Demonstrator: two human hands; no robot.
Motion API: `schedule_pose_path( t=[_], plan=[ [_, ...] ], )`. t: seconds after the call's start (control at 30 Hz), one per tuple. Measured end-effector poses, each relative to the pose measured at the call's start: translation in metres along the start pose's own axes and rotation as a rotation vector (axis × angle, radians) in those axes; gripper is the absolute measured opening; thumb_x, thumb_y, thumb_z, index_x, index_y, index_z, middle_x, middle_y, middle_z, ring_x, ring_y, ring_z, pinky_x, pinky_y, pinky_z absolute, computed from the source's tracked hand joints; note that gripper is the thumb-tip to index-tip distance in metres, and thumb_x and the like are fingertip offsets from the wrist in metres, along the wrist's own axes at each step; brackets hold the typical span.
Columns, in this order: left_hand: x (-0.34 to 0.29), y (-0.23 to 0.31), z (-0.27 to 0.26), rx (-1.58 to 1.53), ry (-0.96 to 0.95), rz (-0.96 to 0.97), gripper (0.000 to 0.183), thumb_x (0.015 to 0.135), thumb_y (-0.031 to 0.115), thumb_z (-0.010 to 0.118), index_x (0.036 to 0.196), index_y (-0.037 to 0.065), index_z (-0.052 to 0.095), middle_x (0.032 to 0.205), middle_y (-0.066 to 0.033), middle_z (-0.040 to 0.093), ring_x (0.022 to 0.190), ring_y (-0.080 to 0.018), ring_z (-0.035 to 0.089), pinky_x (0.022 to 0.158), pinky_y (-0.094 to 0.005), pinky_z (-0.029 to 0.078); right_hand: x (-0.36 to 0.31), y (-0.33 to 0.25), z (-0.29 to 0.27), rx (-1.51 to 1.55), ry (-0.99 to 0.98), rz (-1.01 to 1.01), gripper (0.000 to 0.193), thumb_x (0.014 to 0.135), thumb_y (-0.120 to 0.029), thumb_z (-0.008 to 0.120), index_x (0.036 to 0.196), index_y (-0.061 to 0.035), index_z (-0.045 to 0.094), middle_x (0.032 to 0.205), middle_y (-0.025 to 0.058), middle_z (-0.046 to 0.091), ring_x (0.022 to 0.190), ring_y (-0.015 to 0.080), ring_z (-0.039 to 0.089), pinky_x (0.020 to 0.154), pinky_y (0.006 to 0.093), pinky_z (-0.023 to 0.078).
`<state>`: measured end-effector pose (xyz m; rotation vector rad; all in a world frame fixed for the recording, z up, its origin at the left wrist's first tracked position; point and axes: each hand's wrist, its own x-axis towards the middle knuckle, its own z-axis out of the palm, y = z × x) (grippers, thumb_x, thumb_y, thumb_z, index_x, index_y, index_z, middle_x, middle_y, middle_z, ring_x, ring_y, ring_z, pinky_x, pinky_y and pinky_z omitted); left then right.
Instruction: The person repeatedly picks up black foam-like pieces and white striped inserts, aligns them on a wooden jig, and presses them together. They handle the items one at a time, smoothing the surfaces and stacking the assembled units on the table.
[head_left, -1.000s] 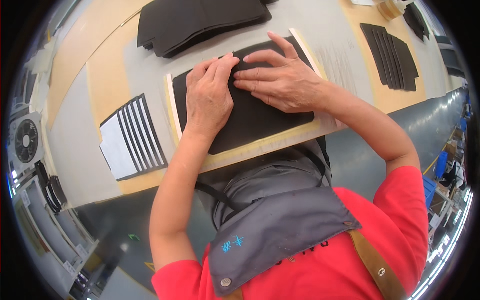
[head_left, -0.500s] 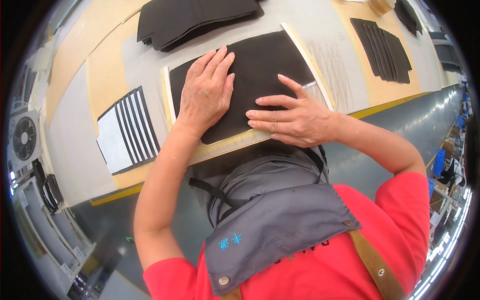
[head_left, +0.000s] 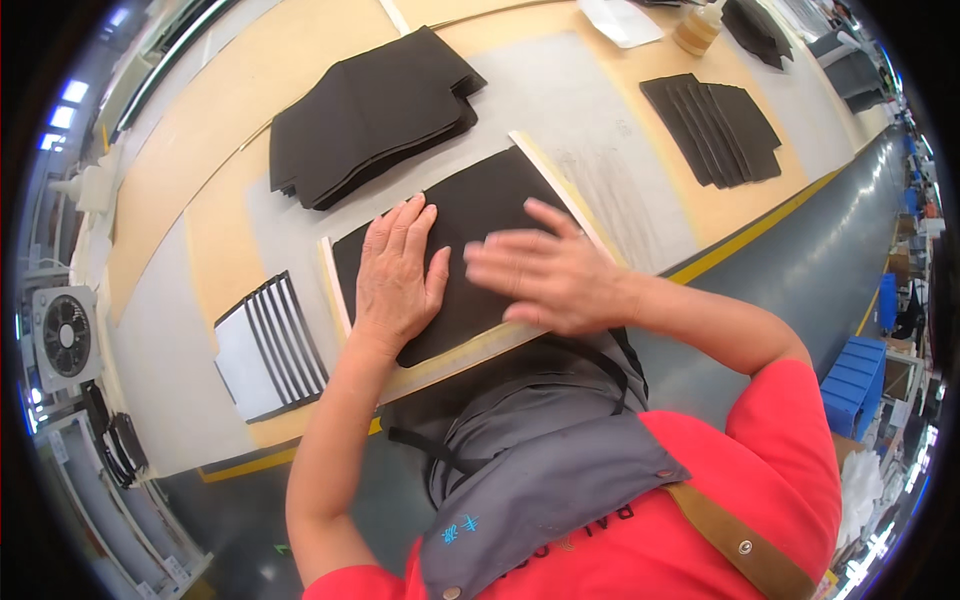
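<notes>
A dark, flat sheet of material (head_left: 480, 195) lies on the worktable (head_left: 640, 190) in front of me, between a light strip (head_left: 341, 290) at its left and another strip (head_left: 565, 190) at its right. My left hand (head_left: 398, 272) lies flat on the left part of the sheet, fingers together and stretched toward its far edge. Over the right part is my right hand (head_left: 555, 272), fingers extended and somewhat blurred by motion. Whether its palm touches the sheet I cannot tell. Neither hand grips anything.
Beyond the sheet sits a thick stack of dark cut pieces (head_left: 375, 110). Overlapping white pieces with dark edges (head_left: 262, 350) lie at left, fanned dark pieces (head_left: 712, 130) at right. A bottle (head_left: 697, 30) stands far right; a fan (head_left: 66, 335) is at far left.
The view has shifted, so the table sits lower and more of the far stack shows. My right hand has moved over the sheet, its fingers now blurred. My left hand stays flat on the sheet.
</notes>
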<state>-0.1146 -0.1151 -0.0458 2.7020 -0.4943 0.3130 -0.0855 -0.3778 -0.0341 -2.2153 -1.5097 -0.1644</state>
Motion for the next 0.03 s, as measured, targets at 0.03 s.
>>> schedule_pose_path(
  t=[0.03],
  plan=[
    [-0.0004,-0.0003,0.0025,-0.005,0.002,-0.001,0.053,0.094,0.019,0.066,0.143,0.004,0.052,0.151,-0.016,0.05,0.142,-0.0365,0.044,0.122,-0.0463,0.031,0.0031,0.0004,0.0023,0.004,0.013,-0.005,0.05,0.099,-0.04,0.064,0.139,-0.0102,0.061,0.148,0.0062,0.058,0.133,0.02,0.055,0.124,0.0584,0.02]
  ],
)
